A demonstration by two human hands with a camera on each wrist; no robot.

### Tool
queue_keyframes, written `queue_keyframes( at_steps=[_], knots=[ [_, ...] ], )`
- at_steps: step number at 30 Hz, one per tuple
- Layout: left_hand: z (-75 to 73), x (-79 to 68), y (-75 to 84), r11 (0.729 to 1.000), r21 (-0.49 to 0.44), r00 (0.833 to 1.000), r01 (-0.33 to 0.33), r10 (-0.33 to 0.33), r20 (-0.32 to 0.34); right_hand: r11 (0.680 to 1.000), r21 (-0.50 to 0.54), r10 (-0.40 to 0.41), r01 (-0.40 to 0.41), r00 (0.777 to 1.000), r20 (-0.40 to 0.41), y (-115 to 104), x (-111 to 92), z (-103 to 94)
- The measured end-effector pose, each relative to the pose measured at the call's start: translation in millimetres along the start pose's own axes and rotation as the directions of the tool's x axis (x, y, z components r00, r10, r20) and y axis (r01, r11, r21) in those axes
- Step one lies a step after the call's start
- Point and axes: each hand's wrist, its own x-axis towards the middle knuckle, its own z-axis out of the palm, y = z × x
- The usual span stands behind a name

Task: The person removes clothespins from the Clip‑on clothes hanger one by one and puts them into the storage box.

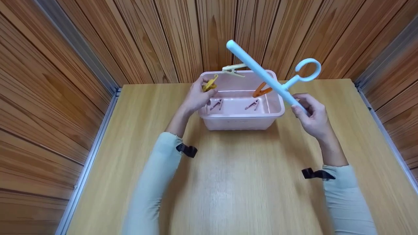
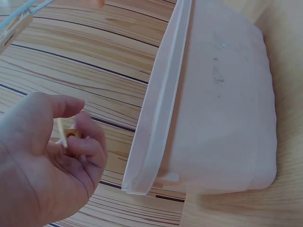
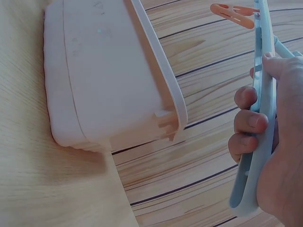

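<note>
My right hand (image 1: pixel 313 116) grips one end of a light blue hanger bar (image 1: pixel 254 67) with an open ring-shaped hook, holding it slanted above the right side of a pink plastic basin (image 1: pixel 241 116). A cream clothespin (image 1: pixel 232 70) and an orange clothespin (image 1: pixel 261 91) hang along the bar; the orange one also shows in the right wrist view. Over the basin's left rim, my left hand (image 1: pixel 197 97) holds a yellow clothespin (image 1: pixel 210 84) between curled fingers. Two pink clothespins (image 1: pixel 252 104) lie apart inside the basin.
The basin stands at the back of a light wooden table (image 1: pixel 228 182), close to a wood-plank wall (image 1: pixel 183 39). Plank walls also rise at left and right, with grey metal strips (image 1: pixel 94 143) along the table's sides.
</note>
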Motion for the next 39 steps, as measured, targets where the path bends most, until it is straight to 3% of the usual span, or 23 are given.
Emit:
queue_keyframes(
  at_steps=[9, 16, 24, 32, 39],
  knots=[
    [5.2, 6.4, -4.8, 0.99, -0.115, 0.995, 0.077, -0.069, 0.071, 1.0, -0.012, 0.014, -0.014, 1.0, -0.014, 3, -3, -10.3],
    [2.9, 6.3, -8.1, 0.988, -0.157, 1.0, 0.013, -0.01, 0.018, 1.0, -0.015, 0.013, -0.014, 1.0, -0.006, 4, -5, -9.8],
    [0.2, 4.1, -11.3, 0.981, -0.195, 0.999, -0.01, 0.019, 0.044, 0.999, -0.004, 0.036, -0.036, 0.999, -0.012, 3, -3, -7.3],
    [-2.3, -4.5, -12.4, 0.97, -0.193, 0.989, -0.146, 0.146, -0.012, 0.999, -0.037, 0.034, -0.034, 0.999, 0.015, 2, -3, -7.5],
    [-3.1, -16.9, -9.2, 0.945, -0.112, 0.951, -0.308, 0.309, -0.005, 1.0, -0.027, 0.005, -0.003, 0.998, 0.07, 4, -4, -10.6]
  ],
)
